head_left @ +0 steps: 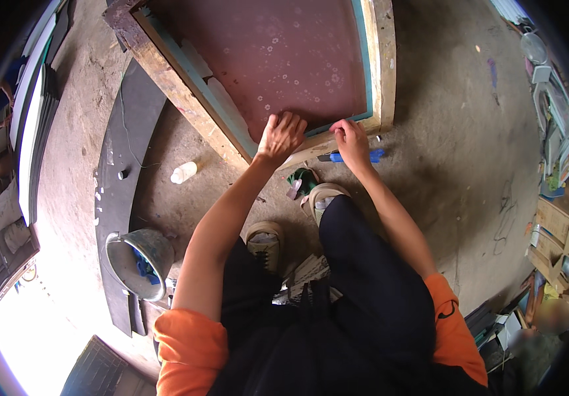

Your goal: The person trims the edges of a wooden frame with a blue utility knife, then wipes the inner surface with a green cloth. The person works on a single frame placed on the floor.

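Observation:
In front of me a wooden frame (385, 72) holds a stretched reddish-brown mesh (278, 59) with small pale flower marks, like a printing screen. Teal tape (363, 63) lines its inner edges. My left hand (283, 137) rests at the near edge of the mesh, fingers curled down; whatever they grip is hidden. To its right, at the near corner, my right hand (352, 142) is closed in a pinch, thumb against fingers, beside a teal strip (320, 128) along the near edge. What it pinches is too small to make out.
A blue tool with a dark end (377, 155) and a green bundle (304, 179) lie near my shoes. Leftward are a white bottle (184, 172), a metal bucket (118, 241) with blue material inside, and a long dark board (122, 125). Cluttered boxes (555, 214) line the right.

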Tool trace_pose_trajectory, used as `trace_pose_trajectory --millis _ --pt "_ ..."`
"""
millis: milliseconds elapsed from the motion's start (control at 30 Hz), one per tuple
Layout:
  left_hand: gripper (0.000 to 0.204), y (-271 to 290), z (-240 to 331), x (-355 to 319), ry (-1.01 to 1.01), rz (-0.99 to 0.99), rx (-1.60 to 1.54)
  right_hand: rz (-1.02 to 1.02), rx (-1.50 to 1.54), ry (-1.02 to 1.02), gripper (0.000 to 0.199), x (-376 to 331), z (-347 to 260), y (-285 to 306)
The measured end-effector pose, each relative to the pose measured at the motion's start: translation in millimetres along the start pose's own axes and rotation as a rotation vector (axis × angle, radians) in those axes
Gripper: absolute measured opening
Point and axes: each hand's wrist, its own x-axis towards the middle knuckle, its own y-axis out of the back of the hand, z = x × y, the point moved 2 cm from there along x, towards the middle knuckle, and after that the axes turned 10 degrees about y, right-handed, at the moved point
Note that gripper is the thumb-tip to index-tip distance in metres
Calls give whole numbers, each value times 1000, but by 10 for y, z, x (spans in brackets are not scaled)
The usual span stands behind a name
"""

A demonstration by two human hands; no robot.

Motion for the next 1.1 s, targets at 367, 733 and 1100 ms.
trace_pose_trajectory --millis 367,733,1100 --pt "6 -61 63 99 -211 58 92 1 -60 -15 5 25 16 -48" --pt "5 -58 -230 156 -369 -2 -251 -60 -1 109 14 -47 -59 -63" --pt "15 54 -281 43 -274 85 -259 -213 -432 232 22 93 -414 -78"
